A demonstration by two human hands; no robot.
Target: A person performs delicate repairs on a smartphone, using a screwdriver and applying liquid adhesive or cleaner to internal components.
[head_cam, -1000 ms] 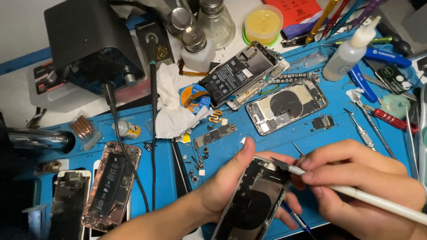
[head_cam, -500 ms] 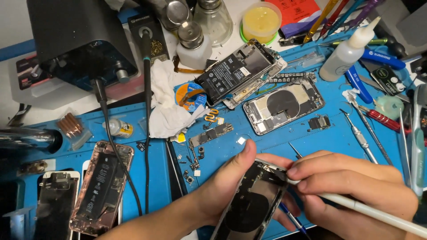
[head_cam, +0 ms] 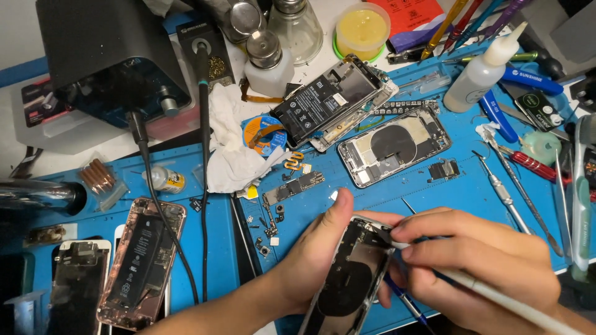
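Both hands shifted slightly; left hand [head_cam: 310,260] grasps phone [head_cam: 347,279], right hand [head_cam: 478,260] grasps tool [head_cam: 496,298] at two o'clock; slipping could scratch internals.

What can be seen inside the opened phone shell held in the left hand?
Inside the phone shell a dark round coil shows. The left hand and right hand with its white tool cover the edges.

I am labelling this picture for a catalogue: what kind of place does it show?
Most likely a phone repair bench. The left hand holds an opened phone housing; another opened silver phone shell lies on the blue work mat, beside thin metal tweezers.
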